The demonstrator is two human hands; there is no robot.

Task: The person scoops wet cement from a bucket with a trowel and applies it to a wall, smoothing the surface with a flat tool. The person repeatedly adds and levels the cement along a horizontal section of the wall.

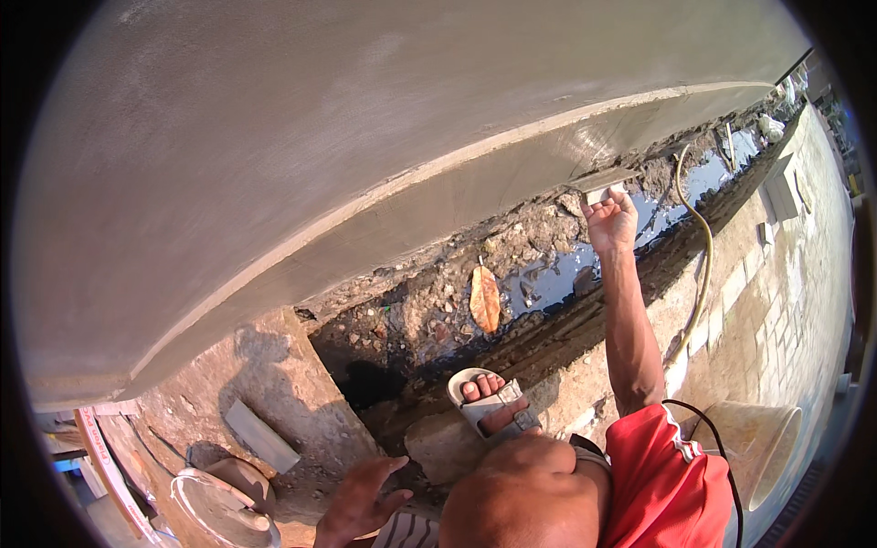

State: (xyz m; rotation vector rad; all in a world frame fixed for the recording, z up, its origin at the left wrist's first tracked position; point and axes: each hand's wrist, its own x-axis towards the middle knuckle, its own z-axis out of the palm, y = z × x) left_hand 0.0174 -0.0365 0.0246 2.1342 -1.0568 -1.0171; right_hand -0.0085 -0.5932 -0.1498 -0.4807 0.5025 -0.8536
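Observation:
My right hand (610, 222) stretches far ahead and is closed round the pale handle of a plastering float (605, 179). The float's flat plate, seen nearly edge-on, lies against the lower band (512, 196) of a smooth grey plastered wall (301, 128), and a shiny patch shows on the band just above it. Near the lower edge, my left hand (364, 498) holds nothing, its fingers apart. It is closest to my bent knee and a concrete slab.
Below the wall runs a muddy ditch with dark water (557, 279) and a dry leaf (484, 300). A hose (702, 228) crosses at right, near a large bucket (754, 447). At lower left are a flat grey piece (262, 437) and a round bucket (196, 507).

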